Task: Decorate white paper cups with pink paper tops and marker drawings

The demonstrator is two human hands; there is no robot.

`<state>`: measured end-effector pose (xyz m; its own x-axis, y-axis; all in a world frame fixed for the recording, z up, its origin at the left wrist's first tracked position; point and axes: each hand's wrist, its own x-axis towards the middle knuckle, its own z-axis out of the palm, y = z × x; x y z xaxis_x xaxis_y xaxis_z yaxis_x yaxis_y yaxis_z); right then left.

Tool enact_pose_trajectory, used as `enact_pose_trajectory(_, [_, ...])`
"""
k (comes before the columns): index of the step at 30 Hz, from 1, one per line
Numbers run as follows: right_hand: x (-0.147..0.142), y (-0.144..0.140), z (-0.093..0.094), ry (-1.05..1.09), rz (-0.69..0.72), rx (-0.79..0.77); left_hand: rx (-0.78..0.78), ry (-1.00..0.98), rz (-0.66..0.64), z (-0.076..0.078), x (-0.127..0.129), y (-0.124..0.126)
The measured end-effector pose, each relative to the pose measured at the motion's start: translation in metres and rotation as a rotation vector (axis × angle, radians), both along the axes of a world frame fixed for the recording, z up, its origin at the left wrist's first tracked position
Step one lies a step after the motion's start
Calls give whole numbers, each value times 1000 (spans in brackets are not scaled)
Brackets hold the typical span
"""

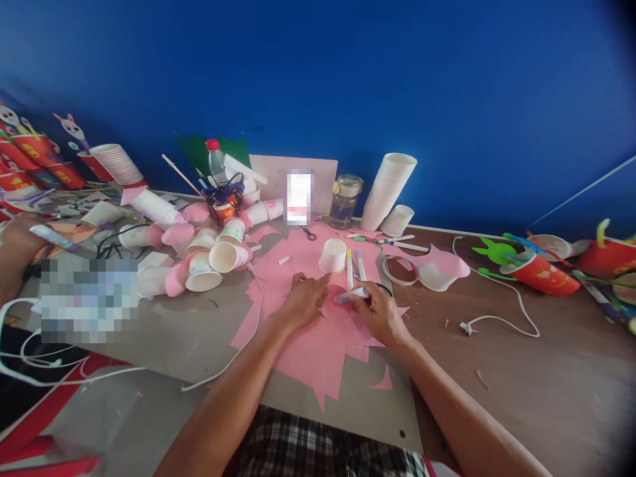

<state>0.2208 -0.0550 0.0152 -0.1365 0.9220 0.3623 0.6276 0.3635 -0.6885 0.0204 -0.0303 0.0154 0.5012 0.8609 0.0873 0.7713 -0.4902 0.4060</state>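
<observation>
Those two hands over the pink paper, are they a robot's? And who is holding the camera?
No robot here! These are a person's own bare hands. The camera is worn on that person's head, looking forward and down, so you see almost what they see. The left hand rests on pink paper. The right hand holds a pale tube, perhaps a glue stick. Just beyond the hands stands an upside-down white cup. Farther back on the table leans a tall stack of cups. At the far left is another person's hand.
</observation>
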Motion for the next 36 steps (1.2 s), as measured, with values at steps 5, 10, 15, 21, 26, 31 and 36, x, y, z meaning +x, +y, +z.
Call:
enact_pose_trajectory(5, [0, 2, -4, 2, -15, 10, 16, -29, 21, -4, 2, 0])
enact_pose_trajectory(10, [1, 2, -8, 6, -63, -23, 3, -30, 9, -5, 2, -2])
enact_pose_trajectory(15, [1, -3, 1, -37, -27, 87, -15, 19, 34, -2, 4, -1])
enact_pose_trajectory(21, [-7, -10, 3, -106, 116, 61, -14, 91, 23, 3, 6, -2])
enact_pose_trajectory(26, [-8, -9, 4, -313, 186, 142, -48, 136, -13, 6, 5, -2])
enact_pose_trajectory(31, [9, -7, 10, -437, 185, 177, -37, 194, -8, 4, 3, 0])
enact_pose_trajectory(36, [14, -9, 16, -287, 138, 119, -33, 192, 0, 2, 3, 0])
